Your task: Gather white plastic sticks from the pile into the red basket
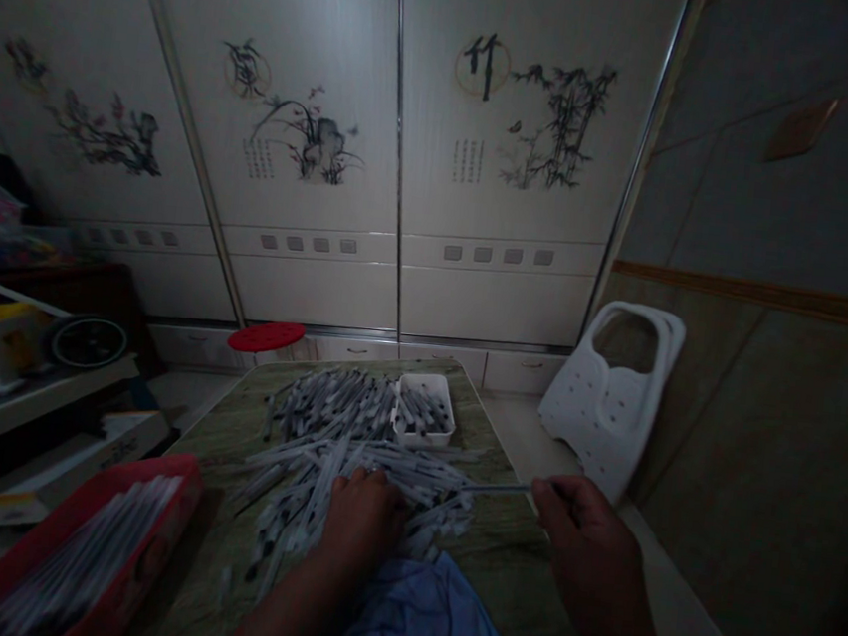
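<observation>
My right hand (587,534), at the table's right side, pinches the end of a thin grey pen (502,488) that points left toward the pile. My left hand (366,512) rests on the near part of a loose pile of pens (327,459), its fingers curled; what is beneath them is hidden. More pens (341,400) lie heaped behind. A white tray (450,426) at the back of the pile holds short dark-tipped pieces. A blue cloth (432,614) lies crumpled near the front edge, between my forearms.
The green marbled table (512,567) carries the pile. A red basket (186,495) of long pens stands at the left. Beyond are a red stool (266,336), white sliding doors and a folded white plastic chair (611,396) by the right wall. A cluttered shelf stands far left.
</observation>
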Available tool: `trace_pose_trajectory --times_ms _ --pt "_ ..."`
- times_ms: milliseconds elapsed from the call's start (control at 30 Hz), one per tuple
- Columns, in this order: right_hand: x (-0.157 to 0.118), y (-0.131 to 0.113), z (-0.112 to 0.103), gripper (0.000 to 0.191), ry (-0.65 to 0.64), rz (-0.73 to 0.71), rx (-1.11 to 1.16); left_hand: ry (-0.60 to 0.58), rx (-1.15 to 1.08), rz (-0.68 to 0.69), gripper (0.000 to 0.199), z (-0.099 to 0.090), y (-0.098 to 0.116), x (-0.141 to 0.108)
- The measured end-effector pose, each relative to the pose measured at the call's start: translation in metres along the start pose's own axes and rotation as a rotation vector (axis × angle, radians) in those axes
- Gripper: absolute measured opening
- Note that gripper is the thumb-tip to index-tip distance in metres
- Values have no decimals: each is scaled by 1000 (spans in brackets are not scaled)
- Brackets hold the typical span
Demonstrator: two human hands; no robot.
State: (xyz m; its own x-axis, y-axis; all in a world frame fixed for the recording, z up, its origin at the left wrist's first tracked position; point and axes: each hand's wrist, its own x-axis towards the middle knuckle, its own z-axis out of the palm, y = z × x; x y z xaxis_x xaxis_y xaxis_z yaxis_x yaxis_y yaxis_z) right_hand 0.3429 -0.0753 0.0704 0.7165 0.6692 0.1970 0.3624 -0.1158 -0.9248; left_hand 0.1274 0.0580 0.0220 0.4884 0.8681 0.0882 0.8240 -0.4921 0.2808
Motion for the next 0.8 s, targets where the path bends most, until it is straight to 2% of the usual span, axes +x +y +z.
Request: trace_pose_trajectory --times_ms 233,333,433,467,533,600,667,800 --pt "0 2 1 34 -18 11 36 59 -247 -20 19 -2 -3 -8" --pt "-3 4 5 33 -57 14 60 81 -453 -69 24 -6 -7 -24" --pt "-8 6 11 33 -150 40 110 92 -665 -146 30 -8 -12 -49" --pt "-10 6 14 33 -194 54 133 105 -767 -190 28 -8 -14 -58" --pt "-16 5 22 31 -282 71 170 103 -1184 -364 22 -6 -16 -74" --pt "-21 4 30 28 -348 79 190 82 -1494 -470 23 -3 -18 -87" --pt "-27 2 38 27 -381 84 205 89 -1647 -508 27 1 -20 -94" --pt "-36 2 52 27 -426 105 265 60 -1809 -476 31 10 -25 -97"
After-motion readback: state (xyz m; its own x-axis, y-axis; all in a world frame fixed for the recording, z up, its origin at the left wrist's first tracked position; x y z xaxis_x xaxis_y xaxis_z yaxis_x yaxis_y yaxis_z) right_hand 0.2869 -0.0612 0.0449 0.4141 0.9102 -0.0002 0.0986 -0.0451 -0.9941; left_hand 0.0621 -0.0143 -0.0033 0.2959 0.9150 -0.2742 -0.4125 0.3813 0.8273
